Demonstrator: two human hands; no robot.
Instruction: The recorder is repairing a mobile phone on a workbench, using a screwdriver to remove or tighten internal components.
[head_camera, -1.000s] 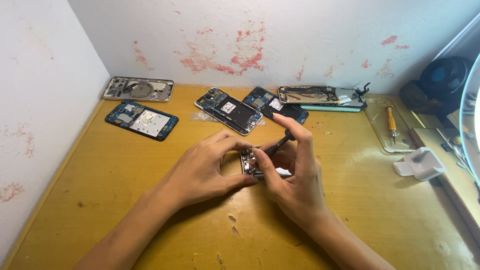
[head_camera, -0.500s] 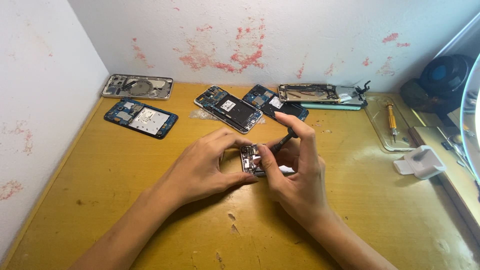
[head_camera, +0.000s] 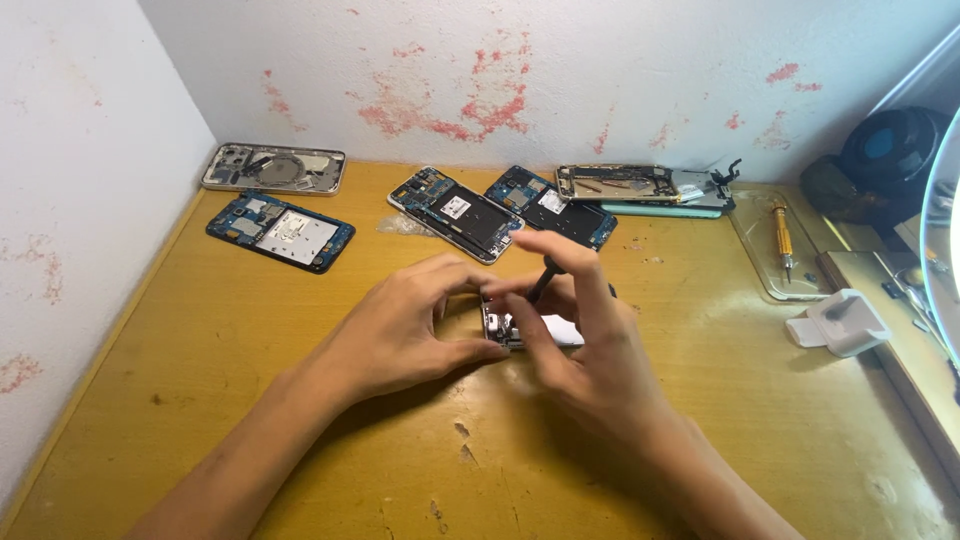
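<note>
A: At the centre of the frame, the left hand (head_camera: 400, 325) pins a small opened phone with a silver frame and exposed circuit board (head_camera: 520, 328) against the worn yellow wooden counter (head_camera: 250, 400), its fingers curled and pressed on the phone's left edge.

B: And the right hand (head_camera: 590, 350)?

A: Its thumb and forefinger pinch a slim black screwdriver (head_camera: 541, 281), tip angled down into the phone's upper left corner; the other fingers are spread loosely over the body.

B: What lies around it?

A: Along the stained white wall at the top of the frame: a silver phone chassis (head_camera: 274, 168) and a blue circuit board in a dark frame (head_camera: 281, 231) at upper left, two more opened handsets (head_camera: 455, 213) at top centre. A yellow-handled screwdriver (head_camera: 783, 238) rests on a clear tray at right, near a white plastic holder (head_camera: 838, 322).

B: The hazard?

A: Likely a slip. If the steadying hand eases, the tip could skate across the board and scratch it, and a loosened screw might roll off unseen.
</note>
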